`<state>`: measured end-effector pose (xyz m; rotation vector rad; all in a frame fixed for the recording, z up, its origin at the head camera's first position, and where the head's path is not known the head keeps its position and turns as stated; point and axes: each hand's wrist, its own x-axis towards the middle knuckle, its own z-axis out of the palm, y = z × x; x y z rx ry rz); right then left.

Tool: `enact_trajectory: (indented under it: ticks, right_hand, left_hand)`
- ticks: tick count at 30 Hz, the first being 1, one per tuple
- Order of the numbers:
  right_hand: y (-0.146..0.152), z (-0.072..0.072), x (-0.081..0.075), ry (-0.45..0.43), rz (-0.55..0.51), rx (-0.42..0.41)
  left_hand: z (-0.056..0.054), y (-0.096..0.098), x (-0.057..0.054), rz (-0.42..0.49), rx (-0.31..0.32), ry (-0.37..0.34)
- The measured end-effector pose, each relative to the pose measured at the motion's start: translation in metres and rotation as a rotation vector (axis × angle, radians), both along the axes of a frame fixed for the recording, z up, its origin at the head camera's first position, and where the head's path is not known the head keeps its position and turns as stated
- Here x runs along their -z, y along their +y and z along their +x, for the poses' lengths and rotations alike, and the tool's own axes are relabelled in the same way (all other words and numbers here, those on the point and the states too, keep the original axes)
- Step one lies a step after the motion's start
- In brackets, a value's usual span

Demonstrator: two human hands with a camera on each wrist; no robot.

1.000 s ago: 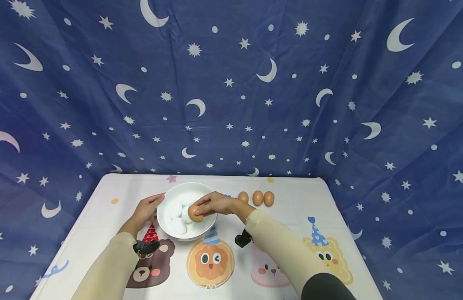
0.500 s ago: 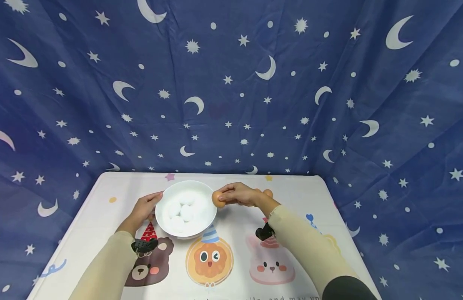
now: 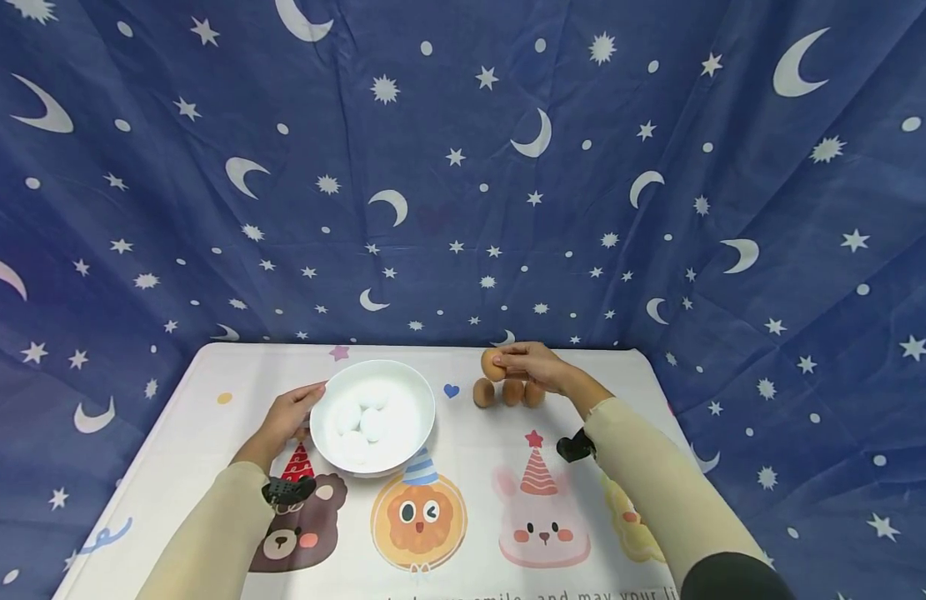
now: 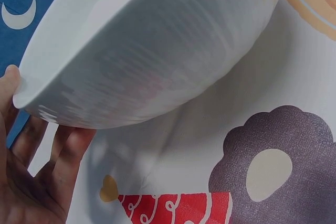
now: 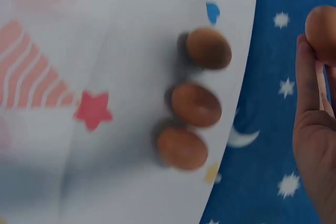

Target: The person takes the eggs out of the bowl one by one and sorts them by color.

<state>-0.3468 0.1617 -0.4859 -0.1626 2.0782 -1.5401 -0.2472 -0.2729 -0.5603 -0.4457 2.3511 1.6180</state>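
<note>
the right hand (image 3: 536, 365) pinches a brown egg (image 3: 493, 365) just right of the frame's lower centre; it's probably light, smooth, fragile, best held gently round its middle. the left hand (image 3: 286, 418) grips a white bowl (image 3: 412, 404), lower left.

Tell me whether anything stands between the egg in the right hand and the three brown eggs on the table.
Nothing visible does. The right hand grips the held egg, and in both the head and right-wrist views no object shows between it and the three brown eggs. The white bowl is off to the left.
</note>
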Motion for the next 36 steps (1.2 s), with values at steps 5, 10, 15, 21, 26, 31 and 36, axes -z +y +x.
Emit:
enact_trajectory:
  ticks: [5,10,15,21,26,31,36]
  right_hand:
    - [0.028,-0.004,0.001,0.009,0.017,0.087]
    - [0.055,-0.007,0.008,-0.007,0.032,0.161]
    - [0.079,-0.007,0.016,-0.003,0.023,0.198]
    - [0.100,-0.005,0.024,-0.012,0.025,0.235]
    - [0.112,-0.004,0.037,-0.029,0.065,0.260]
    - [0.118,-0.003,0.049,-0.053,0.063,0.304]
    - [0.121,0.001,0.056,-0.060,0.043,0.283]
  left_hand:
    - [0.001,0.000,0.001,-0.002,-0.002,0.005]
    - [0.001,0.001,0.002,0.003,-0.002,0.003]
    - [0.001,0.000,0.004,0.017,-0.005,0.006]
    - [-0.001,0.000,0.004,0.011,-0.016,0.011]
    - [0.000,-0.002,0.005,0.004,-0.018,0.011]
    - [-0.001,-0.002,0.002,-0.003,-0.016,0.009]
    - [-0.002,-0.001,0.000,-0.009,-0.006,0.009]
